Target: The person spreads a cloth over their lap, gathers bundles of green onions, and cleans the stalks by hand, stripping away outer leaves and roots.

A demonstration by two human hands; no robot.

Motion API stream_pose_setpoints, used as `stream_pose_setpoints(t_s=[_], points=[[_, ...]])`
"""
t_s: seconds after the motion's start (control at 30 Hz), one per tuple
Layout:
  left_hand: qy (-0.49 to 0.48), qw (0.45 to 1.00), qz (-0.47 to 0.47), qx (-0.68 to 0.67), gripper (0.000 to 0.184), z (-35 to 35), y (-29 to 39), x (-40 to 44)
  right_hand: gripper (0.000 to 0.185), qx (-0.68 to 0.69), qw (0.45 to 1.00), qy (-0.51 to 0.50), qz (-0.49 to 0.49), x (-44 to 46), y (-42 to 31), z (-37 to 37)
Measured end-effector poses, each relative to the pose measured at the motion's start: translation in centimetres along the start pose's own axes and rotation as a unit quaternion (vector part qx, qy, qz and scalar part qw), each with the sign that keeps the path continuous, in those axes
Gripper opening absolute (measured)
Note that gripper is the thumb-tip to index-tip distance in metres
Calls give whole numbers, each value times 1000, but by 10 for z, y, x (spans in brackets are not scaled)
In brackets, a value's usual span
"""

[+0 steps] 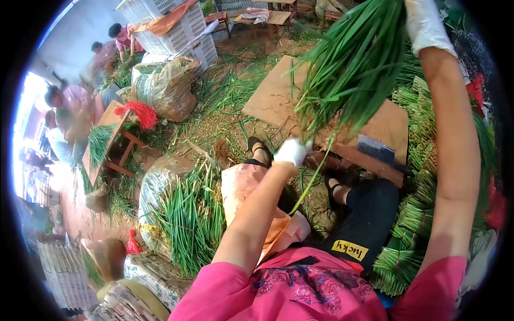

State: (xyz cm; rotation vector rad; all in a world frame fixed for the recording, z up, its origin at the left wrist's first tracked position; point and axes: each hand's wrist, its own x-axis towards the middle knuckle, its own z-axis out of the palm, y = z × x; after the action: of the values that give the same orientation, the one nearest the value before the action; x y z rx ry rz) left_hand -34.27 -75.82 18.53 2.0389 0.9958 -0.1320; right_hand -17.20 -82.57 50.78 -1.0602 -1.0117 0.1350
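Note:
A large bunch of green garlic chives (356, 64) hangs in the air, its lower ends loose and spread. My right hand (427, 24), in a white glove, holds it near the top edge of the view; the fingertips are cut off there. At the lower ends, my left hand (293, 152), also gloved in white, is closed on some chive ends, its fingers partly hidden. One long pale stalk (316, 176) slants down beside it. Below the bunch is a low wooden board (273, 96). On its near edge lies a dark flat blade (375, 148), apparently a cleaver.
Tied bundles of chives (415, 214) are stacked along my right side. Loose chives (190, 219) lie at my left, by a plastic-wrapped pile. Red ties (140, 113) sit on a small bench (104, 142). Other people (75, 107) work behind it, near stacked white crates (171, 35).

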Motion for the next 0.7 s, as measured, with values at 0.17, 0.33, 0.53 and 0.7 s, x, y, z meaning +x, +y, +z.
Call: stream_pose_setpoints(t_s=[0.17, 0.33, 0.53, 0.7], points=[[-231, 948, 3, 219, 34, 116, -112, -11, 19, -48, 993, 32, -105, -10, -51, -26], [-30, 976, 210, -42, 86, 55, -100, -27, 16, -60, 995, 63, -52, -19, -59, -17], [-74, 792, 205, -570, 91, 65, 21, -42, 16, 2, 999, 45, 30, -16, -28, -16], [-18, 855, 329, -400, 28, 118, 22, -1, 15, -8, 996, 85, 11, -37, -34, -2]])
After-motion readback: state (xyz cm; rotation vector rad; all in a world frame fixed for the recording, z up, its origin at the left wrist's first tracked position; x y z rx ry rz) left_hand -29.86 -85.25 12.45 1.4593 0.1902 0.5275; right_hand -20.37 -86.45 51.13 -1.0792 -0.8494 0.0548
